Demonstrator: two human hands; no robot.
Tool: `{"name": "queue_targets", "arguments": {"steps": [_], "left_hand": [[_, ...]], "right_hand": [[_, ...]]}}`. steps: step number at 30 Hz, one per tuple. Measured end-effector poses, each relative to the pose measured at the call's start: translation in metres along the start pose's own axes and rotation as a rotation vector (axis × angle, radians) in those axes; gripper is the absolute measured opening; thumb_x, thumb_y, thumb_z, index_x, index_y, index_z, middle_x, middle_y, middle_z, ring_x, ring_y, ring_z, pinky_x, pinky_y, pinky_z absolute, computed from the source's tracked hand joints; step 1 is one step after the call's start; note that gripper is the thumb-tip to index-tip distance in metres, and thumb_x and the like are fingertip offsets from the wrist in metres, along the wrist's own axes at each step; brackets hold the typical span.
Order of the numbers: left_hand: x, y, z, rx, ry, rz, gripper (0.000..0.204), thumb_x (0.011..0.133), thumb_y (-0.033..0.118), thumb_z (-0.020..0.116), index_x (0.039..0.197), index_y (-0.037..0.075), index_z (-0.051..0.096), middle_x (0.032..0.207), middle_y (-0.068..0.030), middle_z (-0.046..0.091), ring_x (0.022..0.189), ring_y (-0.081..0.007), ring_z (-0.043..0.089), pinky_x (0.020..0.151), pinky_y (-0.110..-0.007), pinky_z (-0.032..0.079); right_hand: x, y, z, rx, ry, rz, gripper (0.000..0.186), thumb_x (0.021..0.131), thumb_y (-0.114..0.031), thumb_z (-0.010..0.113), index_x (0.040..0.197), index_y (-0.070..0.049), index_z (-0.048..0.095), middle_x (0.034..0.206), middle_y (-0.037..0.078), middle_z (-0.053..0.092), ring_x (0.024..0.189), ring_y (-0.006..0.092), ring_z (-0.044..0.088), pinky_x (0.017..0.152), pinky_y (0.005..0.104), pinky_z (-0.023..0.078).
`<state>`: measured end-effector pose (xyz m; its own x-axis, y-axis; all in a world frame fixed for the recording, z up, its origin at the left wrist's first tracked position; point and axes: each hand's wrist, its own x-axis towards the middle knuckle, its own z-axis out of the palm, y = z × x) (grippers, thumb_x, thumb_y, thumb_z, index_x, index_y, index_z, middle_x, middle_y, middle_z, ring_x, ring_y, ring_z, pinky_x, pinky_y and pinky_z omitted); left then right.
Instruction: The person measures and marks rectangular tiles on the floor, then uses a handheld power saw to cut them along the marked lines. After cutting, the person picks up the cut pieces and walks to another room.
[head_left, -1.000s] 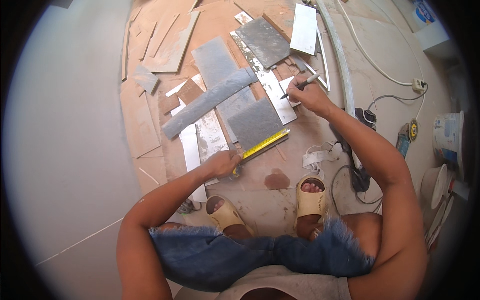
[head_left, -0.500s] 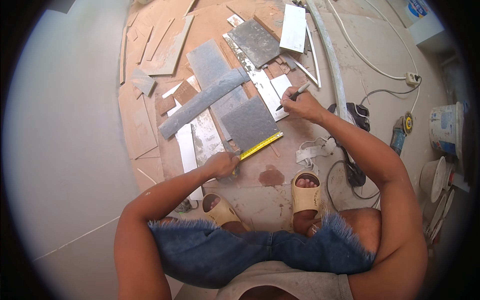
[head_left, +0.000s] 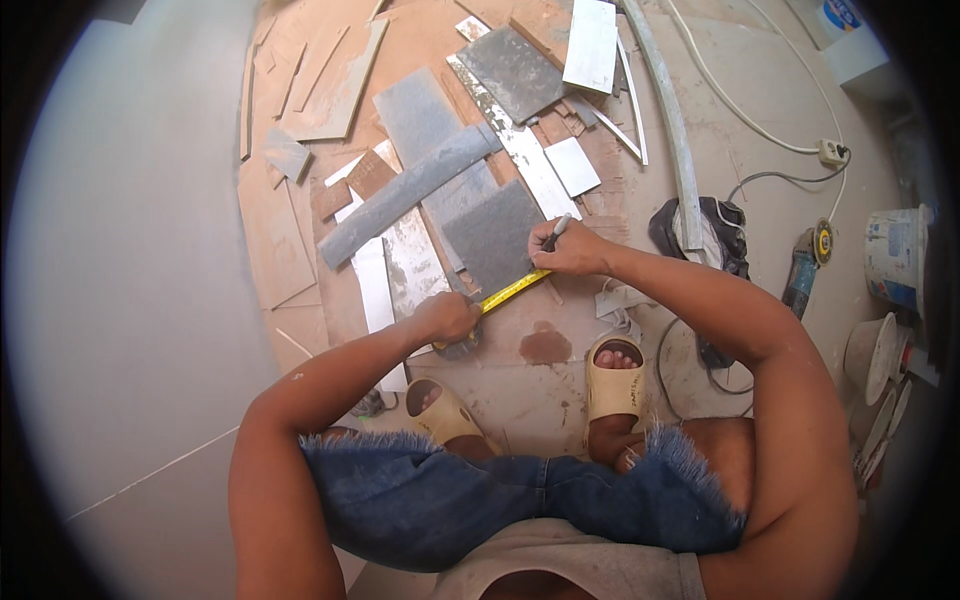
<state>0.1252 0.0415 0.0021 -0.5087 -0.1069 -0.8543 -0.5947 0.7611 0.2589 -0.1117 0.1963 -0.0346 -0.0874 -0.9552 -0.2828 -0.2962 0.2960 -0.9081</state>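
Observation:
A dark grey tile (head_left: 492, 236) lies in front of me on other pieces. Along its near edge runs the yellow blade of a tape measure (head_left: 508, 294). My left hand (head_left: 455, 317) is closed around the tape measure at the tile's near left corner, its case partly showing below the fingers. My right hand (head_left: 572, 249) grips a marker pen (head_left: 557, 231) at the near right corner. Those fingers touch or nearly touch the far end of the blade; the pen's tip is hidden behind them.
A long grey strip (head_left: 405, 195) crosses several tile pieces. A white tile (head_left: 572, 166) lies to the right. Farther right are a metal bar (head_left: 668, 110), an angle grinder (head_left: 803, 268), cables with a socket (head_left: 831, 152) and a bucket (head_left: 893, 258). Sandals (head_left: 614, 378) are close by.
My right hand has come left and nearer with the marker, from beside the white tile to the blade's end. My left hand stays at the near left corner with the tape measure.

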Motion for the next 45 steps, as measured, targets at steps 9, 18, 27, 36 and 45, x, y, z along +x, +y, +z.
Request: {"name": "queue_targets", "arguments": {"steps": [9, 18, 27, 36, 45], "left_hand": [[0.001, 0.001, 0.001, -0.026, -0.002, -0.06, 0.052, 0.099, 0.034, 0.038, 0.104, -0.005, 0.072, 0.112, -0.0313, 0.069, 0.107, -0.0461, 0.067, 0.096, -0.052, 0.051], [0.0, 0.003, -0.002, -0.011, -0.015, -0.035, 0.052, 0.099, 0.034, 0.038, 0.105, -0.005, 0.072, 0.113, -0.0316, 0.069, 0.107, -0.0462, 0.067, 0.097, -0.052, 0.052], [0.007, -0.006, 0.005, -0.018, -0.016, -0.052, 0.051, 0.1, 0.037, 0.039, 0.112, -0.001, 0.07, 0.108, -0.0313, 0.07, 0.104, -0.0464, 0.067, 0.096, -0.053, 0.05], [0.007, -0.006, 0.005, -0.022, -0.013, -0.049, 0.051, 0.1, 0.038, 0.04, 0.112, -0.002, 0.071, 0.108, -0.0311, 0.07, 0.104, -0.0458, 0.067, 0.095, -0.053, 0.05], [0.002, -0.021, 0.01, -0.287, 0.008, 0.11, 0.075, 0.096, 0.06, 0.05, 0.122, -0.009, 0.061, 0.113, -0.0296, 0.069, 0.105, -0.0422, 0.068, 0.095, -0.047, 0.051]], "right_hand": [[0.0, 0.002, 0.0, -0.049, -0.027, 0.034, 0.02, 0.078, -0.024, 0.067, 0.081, -0.003, 0.067, 0.079, 0.01, 0.07, 0.074, 0.0229, 0.066, 0.072, 0.0356, 0.053], [-0.001, 0.001, 0.002, -0.095, -0.033, 0.039, 0.022, 0.08, -0.025, 0.065, 0.084, -0.004, 0.069, 0.08, 0.011, 0.071, 0.075, 0.0259, 0.067, 0.073, 0.0367, 0.053], [-0.002, 0.001, 0.003, -0.09, -0.021, 0.054, 0.022, 0.083, -0.026, 0.066, 0.085, -0.004, 0.068, 0.082, 0.01, 0.07, 0.077, 0.0227, 0.065, 0.074, 0.0356, 0.052], [-0.004, 0.006, 0.005, -0.091, 0.013, 0.042, 0.024, 0.082, -0.027, 0.065, 0.089, -0.004, 0.071, 0.083, 0.013, 0.073, 0.079, 0.0258, 0.07, 0.077, 0.0366, 0.055], [-0.003, -0.017, -0.028, 0.149, 0.251, 0.085, 0.021, 0.088, -0.025, 0.065, 0.09, -0.005, 0.069, 0.082, 0.006, 0.069, 0.078, 0.0168, 0.064, 0.074, 0.0328, 0.051]]}}
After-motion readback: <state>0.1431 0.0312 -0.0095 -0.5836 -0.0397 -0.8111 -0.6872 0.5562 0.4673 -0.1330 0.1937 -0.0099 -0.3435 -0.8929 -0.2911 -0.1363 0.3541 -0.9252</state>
